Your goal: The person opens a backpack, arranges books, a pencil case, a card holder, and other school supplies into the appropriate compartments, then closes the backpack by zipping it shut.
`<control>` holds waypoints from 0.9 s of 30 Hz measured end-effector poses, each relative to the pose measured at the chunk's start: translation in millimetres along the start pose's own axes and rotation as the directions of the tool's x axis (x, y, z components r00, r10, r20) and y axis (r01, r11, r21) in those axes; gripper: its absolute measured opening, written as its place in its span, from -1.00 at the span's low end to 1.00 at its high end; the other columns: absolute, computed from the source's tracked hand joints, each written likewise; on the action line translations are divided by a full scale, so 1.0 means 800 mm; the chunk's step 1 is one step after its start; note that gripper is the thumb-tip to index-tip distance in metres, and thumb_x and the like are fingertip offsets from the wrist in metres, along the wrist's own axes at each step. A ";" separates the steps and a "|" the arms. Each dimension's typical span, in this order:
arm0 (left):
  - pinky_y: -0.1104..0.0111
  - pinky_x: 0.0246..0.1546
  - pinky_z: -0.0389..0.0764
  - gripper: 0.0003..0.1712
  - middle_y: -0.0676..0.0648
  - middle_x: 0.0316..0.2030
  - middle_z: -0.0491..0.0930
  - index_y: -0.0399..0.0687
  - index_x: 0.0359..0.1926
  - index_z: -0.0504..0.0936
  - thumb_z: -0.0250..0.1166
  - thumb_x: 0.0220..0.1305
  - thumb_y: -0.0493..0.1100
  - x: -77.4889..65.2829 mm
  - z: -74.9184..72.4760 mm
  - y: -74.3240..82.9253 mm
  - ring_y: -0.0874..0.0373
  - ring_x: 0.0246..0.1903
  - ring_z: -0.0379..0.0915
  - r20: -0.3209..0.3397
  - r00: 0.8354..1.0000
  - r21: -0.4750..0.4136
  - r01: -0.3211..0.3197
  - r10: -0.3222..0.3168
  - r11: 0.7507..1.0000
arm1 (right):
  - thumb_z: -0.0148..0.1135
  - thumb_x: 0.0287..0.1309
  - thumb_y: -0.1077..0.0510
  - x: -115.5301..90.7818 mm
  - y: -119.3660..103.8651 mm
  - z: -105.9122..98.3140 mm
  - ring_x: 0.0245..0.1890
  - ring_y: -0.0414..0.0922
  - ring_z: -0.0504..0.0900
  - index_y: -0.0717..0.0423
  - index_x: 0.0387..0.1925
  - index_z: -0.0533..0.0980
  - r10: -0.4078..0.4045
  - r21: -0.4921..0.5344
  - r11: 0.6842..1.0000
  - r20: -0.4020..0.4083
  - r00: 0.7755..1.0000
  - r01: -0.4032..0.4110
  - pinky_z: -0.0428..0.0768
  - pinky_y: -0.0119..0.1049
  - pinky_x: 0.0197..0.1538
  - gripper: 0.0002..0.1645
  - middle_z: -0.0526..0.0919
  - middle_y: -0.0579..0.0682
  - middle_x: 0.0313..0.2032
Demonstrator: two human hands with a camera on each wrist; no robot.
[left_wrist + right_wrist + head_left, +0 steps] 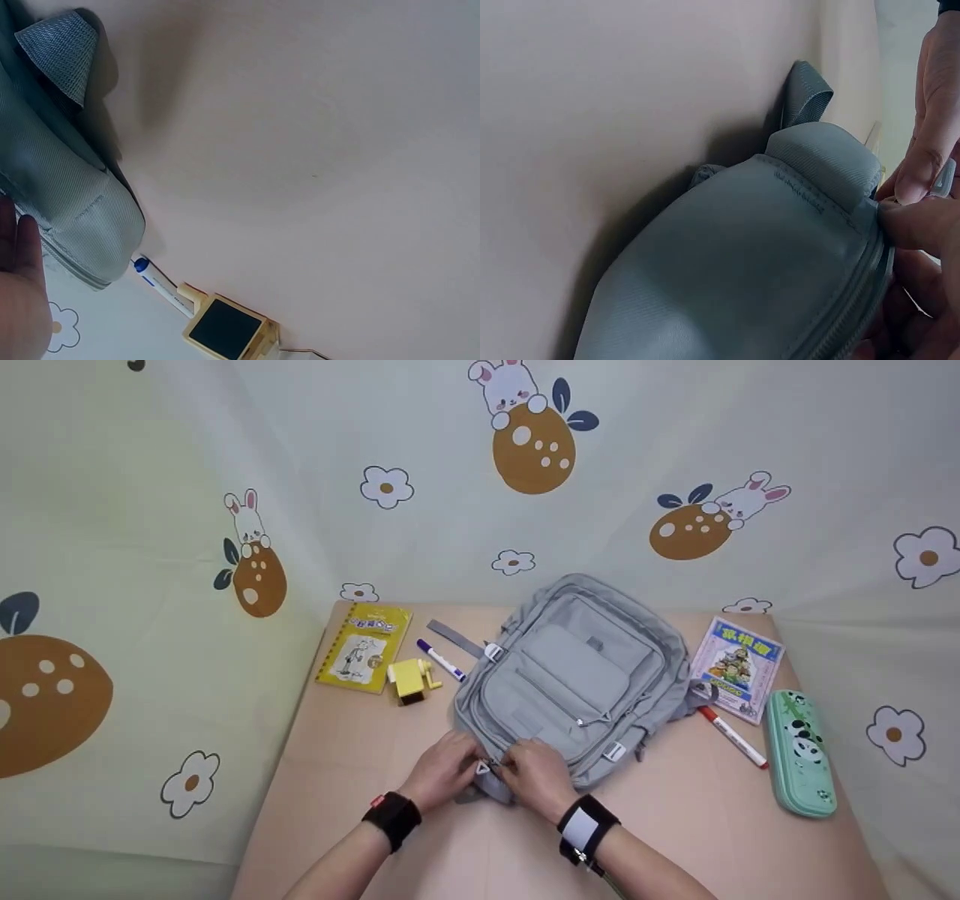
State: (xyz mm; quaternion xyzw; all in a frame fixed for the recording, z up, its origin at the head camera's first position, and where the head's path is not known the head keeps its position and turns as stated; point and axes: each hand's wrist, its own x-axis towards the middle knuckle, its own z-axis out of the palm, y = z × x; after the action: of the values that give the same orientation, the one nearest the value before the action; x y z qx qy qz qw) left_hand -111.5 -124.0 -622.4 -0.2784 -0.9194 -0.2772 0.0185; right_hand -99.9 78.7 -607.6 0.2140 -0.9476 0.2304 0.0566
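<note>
A grey backpack [592, 660] lies front side up on the table, its bottom corner toward me. At the near edge my left hand [448, 769] pinches a zipper pull [482, 767]. Beside it my right hand [536, 776] pinches the bag's zippered edge between thumb and fingers. In the right wrist view the thumb of the right hand [922, 225] presses the fabric by the zipper [855, 300], close to the left thumb. Only part of the left hand [22, 300] shows in the left wrist view, against the bag's side. Some fingertips are hidden.
Left of the bag lie a yellow book [365, 649], a yellow pencil sharpener [410, 681] with a crank, and a blue-capped marker [442, 660]. To its right are a picture book [739, 667], a red marker [735, 737] and a green panda pencil case [802, 754]. Patterned cloth hangs behind.
</note>
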 end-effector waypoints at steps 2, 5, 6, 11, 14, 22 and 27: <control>0.38 -0.21 0.41 -0.83 0.25 -0.31 0.40 0.20 -0.29 0.46 0.25 0.15 -0.19 0.000 0.000 0.000 0.32 -0.21 0.29 0.008 1.000 0.001 0.000 0.000 1.000 | 0.36 -0.10 0.04 -0.001 0.000 0.002 -0.48 -0.23 0.45 -0.11 -0.53 0.57 0.000 0.027 1.000 -0.004 1.000 0.000 0.42 -0.31 -0.41 -0.91 0.49 -0.27 -0.52; 0.39 -0.21 0.41 -0.82 0.26 -0.30 0.39 0.22 -0.28 0.45 0.24 0.15 -0.19 0.000 -0.001 -0.002 0.33 -0.22 0.28 0.023 1.000 -0.001 0.021 -0.021 1.000 | 0.35 -0.10 0.07 -0.002 0.001 0.004 -0.48 -0.24 0.43 -0.11 -0.53 0.53 -0.004 0.054 0.999 -0.002 1.000 0.004 0.42 -0.34 -0.44 -0.89 0.45 -0.27 -0.52; 0.39 -0.22 0.41 -0.81 0.26 -0.30 0.39 0.21 -0.27 0.45 0.24 0.15 -0.19 0.001 -0.001 -0.002 0.33 -0.22 0.28 0.025 0.999 -0.002 0.026 -0.026 1.000 | 0.34 -0.09 0.07 -0.002 0.001 0.005 -0.48 -0.24 0.43 -0.12 -0.53 0.52 -0.005 0.055 0.998 0.000 1.000 0.005 0.42 -0.34 -0.43 -0.88 0.45 -0.27 -0.51; 0.39 -0.24 0.41 -0.79 0.22 -0.31 0.40 0.16 -0.27 0.44 0.24 0.13 -0.24 0.002 -0.002 -0.009 0.30 -0.23 0.30 0.008 0.999 -0.004 0.034 -0.034 0.999 | 0.35 -0.07 0.06 -0.005 0.001 0.006 -0.45 -0.25 0.42 -0.13 -0.49 0.50 -0.009 0.057 0.998 0.004 1.000 0.009 0.43 -0.35 -0.40 -0.86 0.44 -0.28 -0.48; 0.38 -0.26 0.41 -0.79 0.20 -0.32 0.38 0.16 -0.28 0.42 0.22 0.15 -0.25 0.005 -0.004 -0.015 0.29 -0.25 0.29 0.008 0.998 -0.012 0.058 -0.058 0.998 | 0.35 -0.06 0.06 -0.006 0.002 0.006 -0.45 -0.25 0.42 -0.12 -0.48 0.50 -0.017 0.060 0.998 -0.006 1.000 0.017 0.42 -0.35 -0.40 -0.86 0.44 -0.28 -0.48; 0.30 -0.21 0.43 -0.81 0.12 -0.29 0.40 0.11 -0.26 0.42 0.18 0.16 -0.27 0.015 -0.012 -0.037 0.23 -0.20 0.34 -0.009 0.986 -0.011 0.168 -0.168 0.986 | 0.36 -0.07 0.05 -0.008 0.002 0.005 -0.46 -0.25 0.41 -0.13 -0.49 0.50 -0.040 0.054 0.998 -0.035 0.999 0.042 0.42 -0.36 -0.43 -0.85 0.44 -0.27 -0.48; 0.31 -0.16 0.44 -0.80 0.09 -0.24 0.42 0.04 -0.25 0.43 0.16 0.13 -0.32 0.021 -0.015 -0.047 0.22 -0.17 0.36 -0.062 0.981 -0.017 0.183 -0.184 0.983 | 0.35 -0.05 0.02 -0.009 0.002 0.005 -0.46 -0.27 0.41 -0.14 -0.49 0.50 -0.032 0.049 0.998 -0.022 0.999 0.033 0.41 -0.37 -0.43 -0.86 0.44 -0.28 -0.49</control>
State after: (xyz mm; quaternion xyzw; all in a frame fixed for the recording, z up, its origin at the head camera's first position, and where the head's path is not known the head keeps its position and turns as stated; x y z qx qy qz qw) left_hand -146.3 -147.6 -627.8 -0.1838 -0.9385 -0.2917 0.0202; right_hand -94.3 80.7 -612.8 0.2285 -0.9373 0.2549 0.0650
